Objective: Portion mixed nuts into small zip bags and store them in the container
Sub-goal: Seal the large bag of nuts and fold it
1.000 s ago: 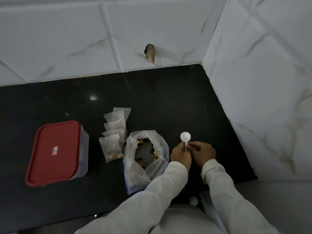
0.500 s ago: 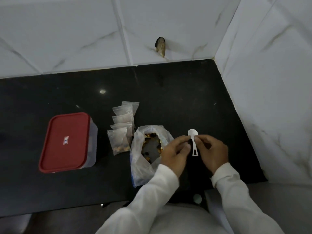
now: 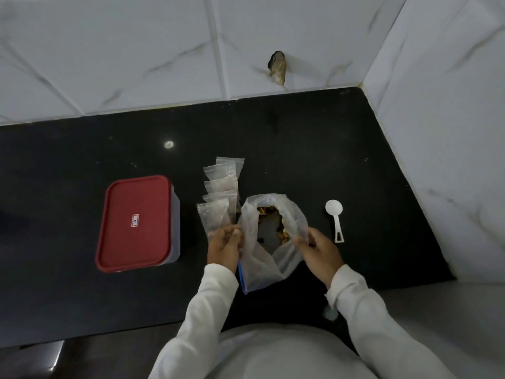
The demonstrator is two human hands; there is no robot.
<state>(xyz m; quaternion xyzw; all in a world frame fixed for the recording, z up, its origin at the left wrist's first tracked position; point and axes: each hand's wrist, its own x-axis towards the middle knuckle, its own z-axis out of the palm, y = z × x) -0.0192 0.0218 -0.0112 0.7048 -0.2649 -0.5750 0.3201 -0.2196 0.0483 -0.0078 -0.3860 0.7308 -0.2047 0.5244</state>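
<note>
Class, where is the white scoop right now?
Head view: the white scoop lies on the black counter, right of the nut bag, beyond the right hand.

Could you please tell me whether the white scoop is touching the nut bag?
Apart. The head view shows bare black counter between the white scoop and the nut bag.

1. Small zip bags (image 3: pixel 214 214): five, overlapping, centre of frame.
2. Large nut bag (image 3: pixel 262 266): one, centre.
3. White scoop (image 3: pixel 334 214): one, right of centre.
4. Red-lidded container (image 3: pixel 136 222): one, left.
5. Hands: two, left hand (image 3: pixel 222 247) and right hand (image 3: pixel 319 250).
</note>
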